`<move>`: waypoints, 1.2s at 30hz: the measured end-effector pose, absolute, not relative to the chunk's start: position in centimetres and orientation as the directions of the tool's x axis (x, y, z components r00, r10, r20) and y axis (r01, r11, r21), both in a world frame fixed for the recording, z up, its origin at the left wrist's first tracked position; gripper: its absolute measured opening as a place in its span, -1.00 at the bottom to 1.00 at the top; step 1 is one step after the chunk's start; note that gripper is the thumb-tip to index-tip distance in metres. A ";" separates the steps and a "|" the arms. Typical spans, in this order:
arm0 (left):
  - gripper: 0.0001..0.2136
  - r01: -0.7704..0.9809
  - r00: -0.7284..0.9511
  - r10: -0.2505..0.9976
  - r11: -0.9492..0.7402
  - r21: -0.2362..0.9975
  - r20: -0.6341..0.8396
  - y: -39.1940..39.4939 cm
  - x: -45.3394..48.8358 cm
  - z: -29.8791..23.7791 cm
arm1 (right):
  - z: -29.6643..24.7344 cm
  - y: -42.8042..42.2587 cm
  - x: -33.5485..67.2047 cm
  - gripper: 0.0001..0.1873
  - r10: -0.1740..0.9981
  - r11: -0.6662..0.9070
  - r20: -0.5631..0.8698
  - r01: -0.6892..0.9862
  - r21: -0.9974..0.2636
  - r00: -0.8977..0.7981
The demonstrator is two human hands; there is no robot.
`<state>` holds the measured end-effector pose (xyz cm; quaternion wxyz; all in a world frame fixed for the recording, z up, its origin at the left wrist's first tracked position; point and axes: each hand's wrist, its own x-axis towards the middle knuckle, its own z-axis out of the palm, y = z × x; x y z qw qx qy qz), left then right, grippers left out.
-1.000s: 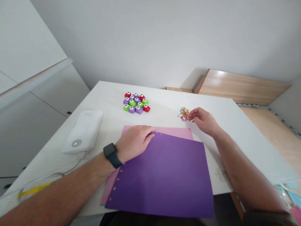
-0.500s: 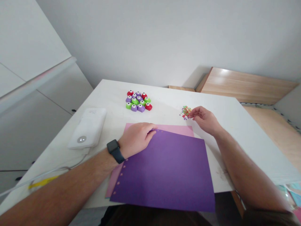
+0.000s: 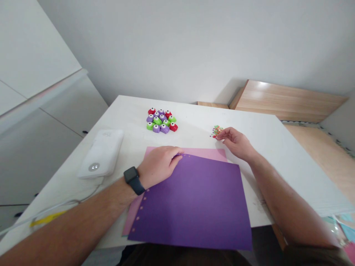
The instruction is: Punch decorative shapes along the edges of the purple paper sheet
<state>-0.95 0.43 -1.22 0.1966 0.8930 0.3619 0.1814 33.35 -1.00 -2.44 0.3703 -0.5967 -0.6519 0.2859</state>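
Observation:
A purple sheet of paper (image 3: 194, 203) with small punched shapes along its left and top edges lies over a pink sheet (image 3: 209, 153). My left hand (image 3: 159, 162), with a dark watch on the wrist, pinches the purple sheet's top edge near its left corner. My right hand (image 3: 235, 142) is at a small heap of colourful paper cut-outs (image 3: 216, 130), its fingertips drawn together at the heap's near side; whether a piece is between them cannot be made out. Several red, purple and green craft punches (image 3: 161, 120) with white and black tops stand grouped beyond the sheets.
A white power bank (image 3: 102, 153) with a cable lies on the left of the white table (image 3: 191, 122). Near the cable is a yellow object (image 3: 47, 218), partly behind my left forearm. A wooden panel (image 3: 285, 99) stands beyond the table at the right.
My right hand has moved slightly left and covers more of the heap's near side. The left hand keeps its hold on the purple paper. The whole view has shifted a little.

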 end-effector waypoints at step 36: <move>-0.79 0.537 0.674 0.707 -0.668 0.514 0.215 0.4 -1.0 -1.6 | -1.1 0.4 30.3 -0.76 0.975 0.161 0.220 0.558 -0.814 0.040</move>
